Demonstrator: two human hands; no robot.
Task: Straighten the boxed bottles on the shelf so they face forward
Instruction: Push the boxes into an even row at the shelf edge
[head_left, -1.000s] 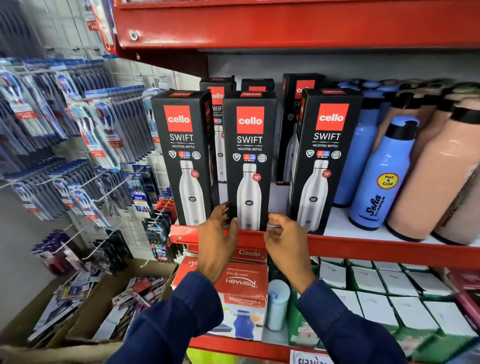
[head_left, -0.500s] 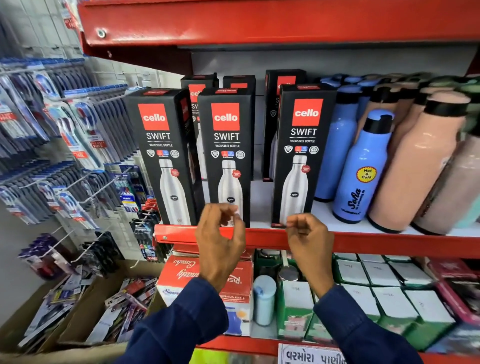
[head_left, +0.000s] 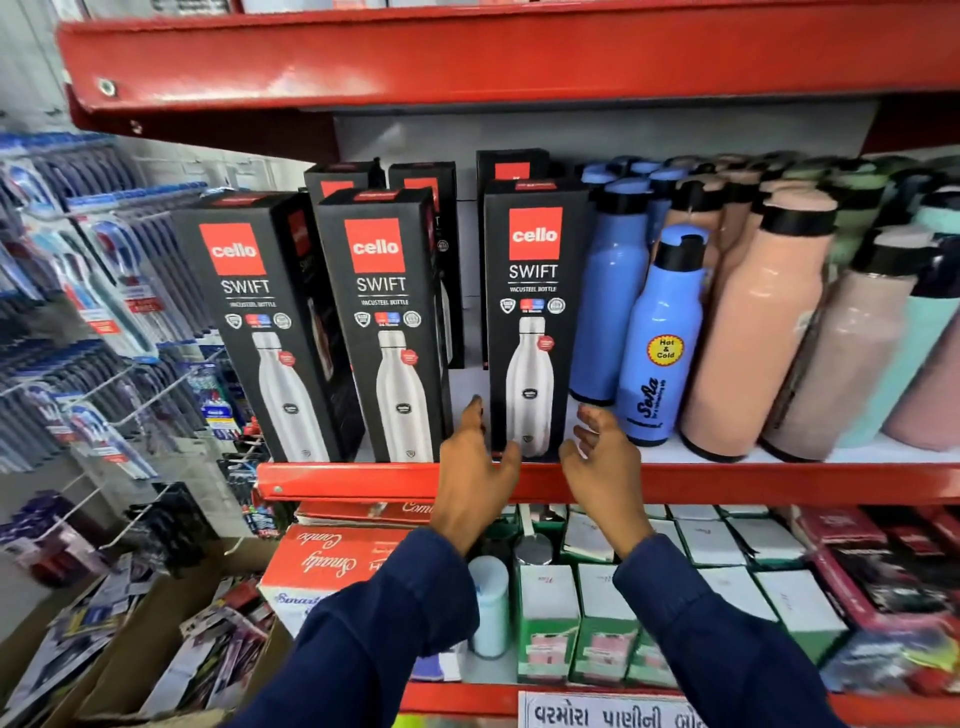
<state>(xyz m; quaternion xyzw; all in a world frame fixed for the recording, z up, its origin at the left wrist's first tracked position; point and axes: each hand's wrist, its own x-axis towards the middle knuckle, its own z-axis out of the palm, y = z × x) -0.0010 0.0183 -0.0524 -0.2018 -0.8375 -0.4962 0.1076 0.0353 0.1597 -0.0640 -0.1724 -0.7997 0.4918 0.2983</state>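
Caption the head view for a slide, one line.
Both hands, left hand and right hand, flank the rightmost boxed bottle on the red shelf.

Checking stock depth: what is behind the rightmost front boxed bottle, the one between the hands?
Behind the rightmost front box, one more black box shows its top. Only that top part is visible; the front box covers the rest, so any further boxes cannot be seen.

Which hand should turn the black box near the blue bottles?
Probably the right hand: its fingers curl by the right-most black Cello box's outer edge. The left hand is just as near, though.
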